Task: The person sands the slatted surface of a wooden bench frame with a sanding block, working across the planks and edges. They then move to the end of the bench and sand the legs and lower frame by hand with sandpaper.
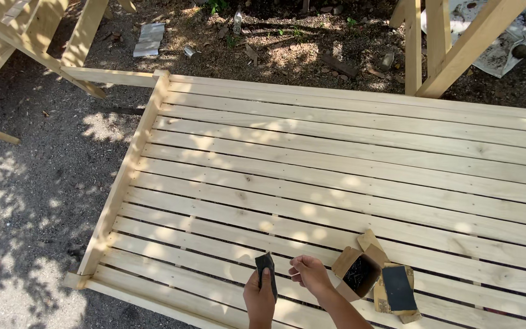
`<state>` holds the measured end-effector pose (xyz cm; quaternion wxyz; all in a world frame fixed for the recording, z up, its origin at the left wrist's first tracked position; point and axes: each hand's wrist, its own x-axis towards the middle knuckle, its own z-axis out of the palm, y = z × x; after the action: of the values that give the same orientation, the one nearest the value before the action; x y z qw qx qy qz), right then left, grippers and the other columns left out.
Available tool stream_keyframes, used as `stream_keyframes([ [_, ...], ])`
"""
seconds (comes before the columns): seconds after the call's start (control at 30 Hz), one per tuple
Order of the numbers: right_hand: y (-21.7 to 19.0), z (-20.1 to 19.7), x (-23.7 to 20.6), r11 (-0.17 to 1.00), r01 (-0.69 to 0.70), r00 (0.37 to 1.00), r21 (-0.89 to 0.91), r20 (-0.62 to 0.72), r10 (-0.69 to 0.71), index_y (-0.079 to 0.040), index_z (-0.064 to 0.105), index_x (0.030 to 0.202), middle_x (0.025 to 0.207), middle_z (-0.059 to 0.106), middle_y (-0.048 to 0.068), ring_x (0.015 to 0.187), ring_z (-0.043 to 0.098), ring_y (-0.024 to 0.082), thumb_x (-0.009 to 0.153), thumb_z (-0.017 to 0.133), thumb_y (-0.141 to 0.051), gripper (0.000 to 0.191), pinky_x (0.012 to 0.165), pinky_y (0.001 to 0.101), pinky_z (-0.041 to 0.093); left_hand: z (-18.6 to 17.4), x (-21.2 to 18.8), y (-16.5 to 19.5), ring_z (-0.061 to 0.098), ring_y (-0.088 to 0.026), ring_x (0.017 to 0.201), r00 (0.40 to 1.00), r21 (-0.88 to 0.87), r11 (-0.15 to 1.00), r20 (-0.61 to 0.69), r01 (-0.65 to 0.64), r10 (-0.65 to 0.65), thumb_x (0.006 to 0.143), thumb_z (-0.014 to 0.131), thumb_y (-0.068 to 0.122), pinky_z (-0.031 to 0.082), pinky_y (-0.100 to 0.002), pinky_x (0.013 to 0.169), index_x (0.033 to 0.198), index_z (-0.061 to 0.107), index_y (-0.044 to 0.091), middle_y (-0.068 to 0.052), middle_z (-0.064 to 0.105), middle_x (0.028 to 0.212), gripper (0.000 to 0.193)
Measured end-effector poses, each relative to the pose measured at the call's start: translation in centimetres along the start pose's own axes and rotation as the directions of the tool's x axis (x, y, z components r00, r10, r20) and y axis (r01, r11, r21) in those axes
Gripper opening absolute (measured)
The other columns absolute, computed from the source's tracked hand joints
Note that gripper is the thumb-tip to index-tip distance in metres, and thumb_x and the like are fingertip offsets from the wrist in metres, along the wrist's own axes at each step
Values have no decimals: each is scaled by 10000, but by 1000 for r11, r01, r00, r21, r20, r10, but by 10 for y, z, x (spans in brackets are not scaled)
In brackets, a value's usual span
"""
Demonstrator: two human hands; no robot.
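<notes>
Two bare forearms rising from the bottom edge, sleeveless as far as visible. Left hand (259, 297) and right hand (309, 275) both ungloved, without rings, watch or wristband. Short, plain fingernails. Dappled with leaf shade and patches of sun.

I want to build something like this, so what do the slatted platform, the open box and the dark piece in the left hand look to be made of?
Slatted platform: pale, seemingly unfinished softwood, with visible grain, knots and rows of fastener dots. Open box: brown cardboard, matte, flaps folded out, small dark fasteners inside, probably screws or nails. Dark piece in the left hand: flat and black; possibly sandpaper or a rubbery pad, too small to tell.
</notes>
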<state>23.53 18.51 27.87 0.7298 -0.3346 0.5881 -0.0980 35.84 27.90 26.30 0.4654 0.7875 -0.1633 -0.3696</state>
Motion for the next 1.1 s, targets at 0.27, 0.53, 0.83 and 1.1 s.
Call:
stream_keyframes([
  [0.27,-29,-29,97,941,141,929,-308,-288,-234,-111,744,1109,946,764,42,863,726,192,931,636,-295,278,808,353,587,32,99,-12,465,-120,576,998,171,984,-42,-43,51,988,625,254,431,-308,535,1167,766,51,-51,654,715,305],
  [0.53,-65,-128,215,819,-113,527,-562,-733,-430,-171,551,1402,1579,294,158,1404,339,414,919,655,-257,502,1037,516,474,91,236,-6,739,-237,1045,898,584,694,163,-422,409,995,600,214,605,-346,804,1272,722,157,-25,747,1229,309],
  [0.83,-4,-156,294,797,-239,312,-554,-821,-477,-152,344,1603,1703,149,190,1575,108,378,1027,457,-369,626,1237,568,153,179,273,-64,407,-287,1450,671,666,228,542,-710,506,1008,519,262,366,-478,1141,1468,511,63,-103,472,1550,501],
  [1.1,32,-168,313,825,-115,224,-554,-823,-522,-208,523,1519,1704,343,102,1611,222,316,1047,412,-299,494,1284,554,178,286,238,-86,386,-246,1488,436,352,258,770,-899,466,985,542,217,301,-459,1195,1495,506,79,-50,448,1594,529],
])
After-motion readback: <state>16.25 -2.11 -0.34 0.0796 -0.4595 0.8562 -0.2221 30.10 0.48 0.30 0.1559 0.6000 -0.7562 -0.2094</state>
